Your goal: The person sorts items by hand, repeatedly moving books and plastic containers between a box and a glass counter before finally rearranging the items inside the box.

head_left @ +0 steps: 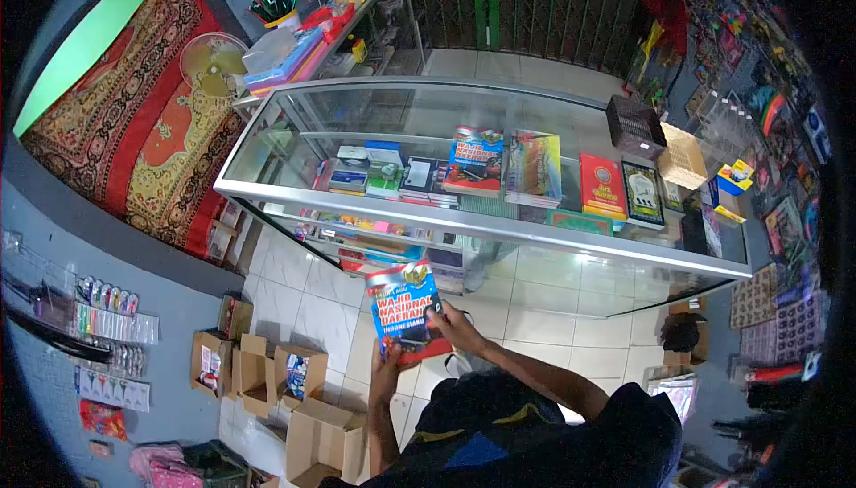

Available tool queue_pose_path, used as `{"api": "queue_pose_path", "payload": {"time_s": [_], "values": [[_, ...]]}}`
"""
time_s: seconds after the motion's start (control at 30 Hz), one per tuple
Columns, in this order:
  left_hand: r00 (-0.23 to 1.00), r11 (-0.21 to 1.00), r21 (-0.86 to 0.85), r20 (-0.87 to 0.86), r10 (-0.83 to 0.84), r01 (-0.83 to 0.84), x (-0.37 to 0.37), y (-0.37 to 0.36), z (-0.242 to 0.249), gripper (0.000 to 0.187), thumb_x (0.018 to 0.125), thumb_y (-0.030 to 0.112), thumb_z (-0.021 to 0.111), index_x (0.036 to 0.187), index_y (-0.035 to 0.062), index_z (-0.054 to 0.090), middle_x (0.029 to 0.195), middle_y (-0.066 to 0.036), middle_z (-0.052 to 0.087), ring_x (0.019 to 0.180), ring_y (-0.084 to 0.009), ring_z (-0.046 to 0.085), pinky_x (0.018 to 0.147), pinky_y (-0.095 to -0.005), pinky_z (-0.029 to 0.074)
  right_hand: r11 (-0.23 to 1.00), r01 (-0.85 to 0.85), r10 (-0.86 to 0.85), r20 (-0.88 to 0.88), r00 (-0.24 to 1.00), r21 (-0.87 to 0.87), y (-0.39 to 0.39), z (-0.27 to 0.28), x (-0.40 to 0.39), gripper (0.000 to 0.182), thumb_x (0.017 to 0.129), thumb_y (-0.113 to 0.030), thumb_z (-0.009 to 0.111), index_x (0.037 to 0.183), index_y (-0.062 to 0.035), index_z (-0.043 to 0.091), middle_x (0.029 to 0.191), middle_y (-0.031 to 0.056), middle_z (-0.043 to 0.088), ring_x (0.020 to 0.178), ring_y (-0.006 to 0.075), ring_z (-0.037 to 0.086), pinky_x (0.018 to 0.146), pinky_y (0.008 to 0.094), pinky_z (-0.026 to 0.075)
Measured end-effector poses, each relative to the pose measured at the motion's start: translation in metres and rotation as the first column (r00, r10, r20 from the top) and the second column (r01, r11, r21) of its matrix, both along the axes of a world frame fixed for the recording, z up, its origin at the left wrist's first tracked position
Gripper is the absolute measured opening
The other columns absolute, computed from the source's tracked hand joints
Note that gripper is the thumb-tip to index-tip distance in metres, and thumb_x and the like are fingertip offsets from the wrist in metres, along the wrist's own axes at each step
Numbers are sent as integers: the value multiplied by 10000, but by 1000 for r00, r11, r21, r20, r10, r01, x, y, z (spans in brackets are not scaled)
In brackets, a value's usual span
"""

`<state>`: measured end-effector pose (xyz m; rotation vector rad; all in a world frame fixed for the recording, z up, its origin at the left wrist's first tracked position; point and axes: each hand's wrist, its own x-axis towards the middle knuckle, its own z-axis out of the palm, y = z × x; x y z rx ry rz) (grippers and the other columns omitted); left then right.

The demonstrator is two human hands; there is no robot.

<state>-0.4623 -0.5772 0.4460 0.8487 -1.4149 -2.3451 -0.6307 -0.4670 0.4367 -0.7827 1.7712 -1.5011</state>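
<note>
My left hand clamps the book low for steadiness, my right hand gripping a small dark item.

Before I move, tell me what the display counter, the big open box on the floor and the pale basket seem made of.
Counter: glossy glass, see-through with reflections; silvery frame, probably aluminium. Box: cardboard, going by matte brown, folded sides. Basket: dull woven strips, perhaps rattan or plastic.
</note>
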Motion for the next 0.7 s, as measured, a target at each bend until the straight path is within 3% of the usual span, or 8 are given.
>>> {"api": "queue_pose_path", "payload": {"time_s": [0.17,0.3,0.5,0.53,0.6,0.63,0.67,0.7], "values": [[999,996,-78,-32,-35,32,-46,-47,-4,379,847,177,516,1171,63,355,1090,-87,475,935,-211,537,684,-373,540,964,-260,184,569,802,54,36,-41,-46,416,884,-368,427,1120,-33,357,886,117,574,775,208,574,729,316,473],[994,994,-88,-84,-75,67,-97,-81,-1,443,846,133,507,1233,60,304,1107,-106,468,950,-224,534,679,-373,546,886,-258,338,-156,928,385,103,-115,-91,308,855,-332,480,990,-57,513,811,95,598,687,144,596,591,279,479],[974,948,-223,10,-228,225,-197,-113,3,474,844,158,516,1254,66,296,1170,-110,415,978,-234,511,621,-374,550,756,-10,82,-80,993,654,219,-271,-125,257,802,-275,555,956,-71,533,726,81,639,603,165,598,502,287,491],[970,900,-365,48,-236,237,-213,-116,1,478,841,159,520,1254,72,295,1151,-107,421,977,-245,509,611,-382,553,862,68,-325,444,835,503,234,-264,-123,248,806,-269,552,960,-78,520,731,94,635,596,174,593,500,311,501],[951,895,-369,-76,-300,252,-244,-130,-34,469,844,163,528,1246,58,313,1122,-77,447,983,-195,488,746,-327,483,823,158,-480,518,708,546,266,-279,-108,150,798,-258,521,841,-114,532,722,110,615,562,200,579,450,318,456],[947,838,-498,-90,-307,224,-262,-123,-12,446,842,156,534,1233,57,342,1097,-64,464,983,-163,472,787,-301,436,912,83,-407,866,289,401,301,-355,-109,127,799,-236,506,816,-112,525,677,96,606,524,204,563,438,309,452],[946,766,-617,-102,-306,181,-280,-116,10,423,841,149,539,1219,56,371,1073,-50,481,983,-130,455,827,-275,388,649,75,-590,439,678,757,283,-305,-90,118,802,-230,491,815,-116,521,677,101,601,547,218,567,460,334,460],[936,854,-474,-148,-318,215,-294,-120,-6,387,839,153,542,1186,60,396,1049,-52,491,953,-135,480,753,-284,437,681,11,-664,611,432,732,306,-340,-84,133,815,-246,489,835,-119,524,709,110,613,571,236,576,484,383,472]]}}
